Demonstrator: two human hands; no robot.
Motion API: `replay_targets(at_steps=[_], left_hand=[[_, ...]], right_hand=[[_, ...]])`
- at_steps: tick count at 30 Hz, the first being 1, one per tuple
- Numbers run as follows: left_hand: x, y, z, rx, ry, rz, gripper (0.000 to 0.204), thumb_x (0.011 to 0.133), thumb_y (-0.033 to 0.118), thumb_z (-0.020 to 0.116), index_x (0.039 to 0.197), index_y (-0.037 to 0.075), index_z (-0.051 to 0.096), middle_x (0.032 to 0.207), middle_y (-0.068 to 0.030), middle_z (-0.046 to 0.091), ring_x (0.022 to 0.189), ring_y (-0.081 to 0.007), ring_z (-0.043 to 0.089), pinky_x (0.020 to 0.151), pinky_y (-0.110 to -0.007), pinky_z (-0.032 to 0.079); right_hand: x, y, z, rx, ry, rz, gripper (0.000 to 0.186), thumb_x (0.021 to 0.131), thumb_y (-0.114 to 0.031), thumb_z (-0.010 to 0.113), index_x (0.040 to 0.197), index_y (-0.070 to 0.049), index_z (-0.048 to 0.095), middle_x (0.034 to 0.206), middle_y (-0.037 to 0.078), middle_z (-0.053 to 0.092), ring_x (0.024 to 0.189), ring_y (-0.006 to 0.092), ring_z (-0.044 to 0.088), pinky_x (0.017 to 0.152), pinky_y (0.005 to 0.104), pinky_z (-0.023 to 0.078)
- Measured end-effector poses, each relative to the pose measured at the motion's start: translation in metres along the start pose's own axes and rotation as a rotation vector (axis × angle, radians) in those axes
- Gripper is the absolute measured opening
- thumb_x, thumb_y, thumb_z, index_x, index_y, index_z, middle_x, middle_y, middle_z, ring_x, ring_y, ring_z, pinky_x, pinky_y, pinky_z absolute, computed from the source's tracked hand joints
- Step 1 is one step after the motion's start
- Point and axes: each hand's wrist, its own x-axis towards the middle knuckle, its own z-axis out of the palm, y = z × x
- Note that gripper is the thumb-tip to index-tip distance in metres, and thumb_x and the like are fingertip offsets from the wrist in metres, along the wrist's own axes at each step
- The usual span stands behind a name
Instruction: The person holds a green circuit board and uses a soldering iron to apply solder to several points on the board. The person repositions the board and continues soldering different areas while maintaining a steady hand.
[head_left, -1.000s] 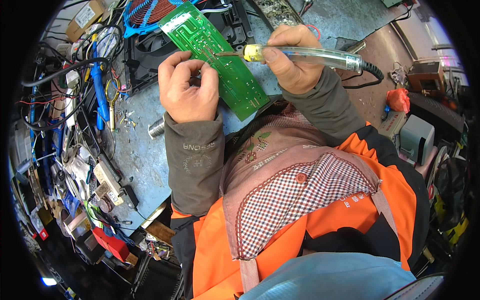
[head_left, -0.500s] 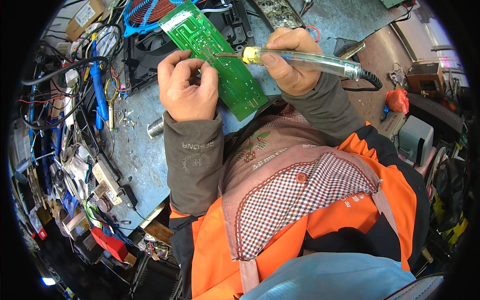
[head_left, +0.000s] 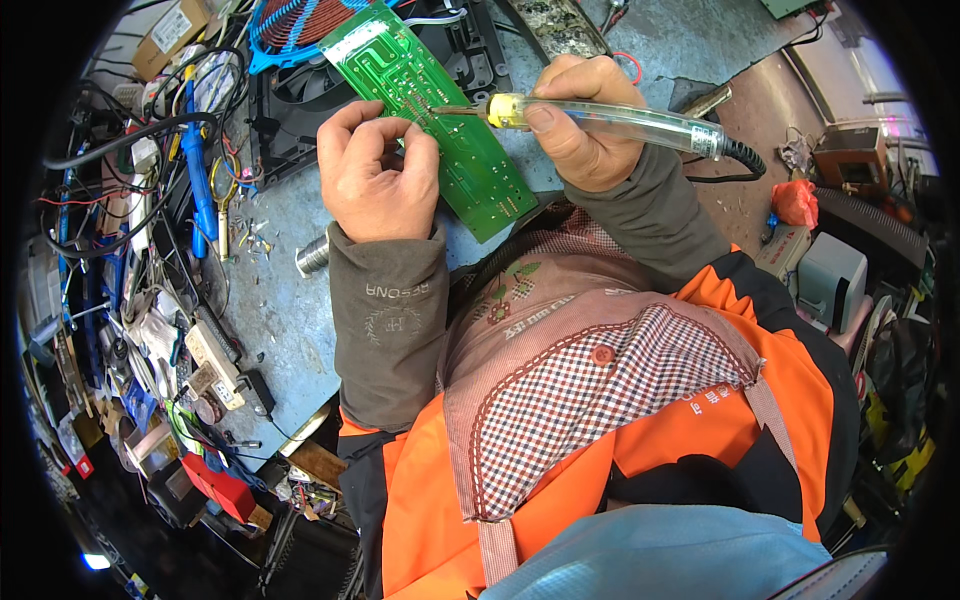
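A long green circuit board [head_left: 455, 150] lies slanted in front of me, its solder side showing. My left hand [head_left: 378, 170] is closed at the board's left edge, with the fingers curled and partly hiding one another. In my right hand [head_left: 590, 125] is a soldering iron [head_left: 655, 125] with a clear handle and a yellow collar. Thumb and fingers wrap its handle near the collar. The iron's tip points left and meets the board's middle, among rows of solder joints. A spool of solder wire [head_left: 312, 257] stands beside my left wrist.
Behind the board sits a black fan housing [head_left: 300, 120] with a blue-framed copper coil [head_left: 305, 30]. Tangled cables, a blue tool [head_left: 197, 180] and a power strip [head_left: 212, 362] crowd the bench's left side. The iron's black cord [head_left: 745, 165] trails off right.
The board, both hands and the iron have shifted very slightly to the right. The tip stays on the board, and both grips look the same.
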Motion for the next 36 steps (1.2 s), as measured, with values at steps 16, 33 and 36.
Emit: replay_targets(at_steps=[16,33,36], left_hand=[[0.0002,0.0038,-0.0014,-0.012,-0.007,-0.014,0.010,0.079,-0.006,0.075,0.087,-0.001,0.073,0.111,-0.0115,0.066,0.068,-0.0107,0.064,0.057,-0.025,0.053],[0.0006,0.0044,-0.0010,0.012,-0.014,0.004,0.010,0.079,-0.006,0.076,0.086,0.001,0.073,0.111,-0.0118,0.066,0.067,-0.0109,0.063,0.057,-0.025,0.053],[-0.0001,0.0031,-0.0027,0.034,-0.037,-0.006,0.009,0.081,-0.004,0.077,0.089,0.000,0.074,0.114,-0.0119,0.066,0.071,-0.0108,0.066,0.062,-0.025,0.056]], right_hand=[[-0.0010,-0.0047,-0.0002,0.071,0.066,0.080,0.020,0.097,-0.007,0.076,0.102,0.001,0.058,0.075,0.006,0.059,0.061,0.0097,0.046,0.054,0.0281,0.037],[0.0006,-0.0024,-0.0026,0.005,0.004,0.028,0.020,0.097,-0.006,0.076,0.100,0.003,0.059,0.074,0.009,0.062,0.059,0.0104,0.053,0.051,0.0282,0.039],[0.0006,-0.0042,-0.0028,0.006,-0.010,0.030,0.020,0.096,-0.006,0.076,0.100,0.004,0.059,0.075,0.010,0.063,0.059,0.0113,0.055,0.051,0.0284,0.040]])
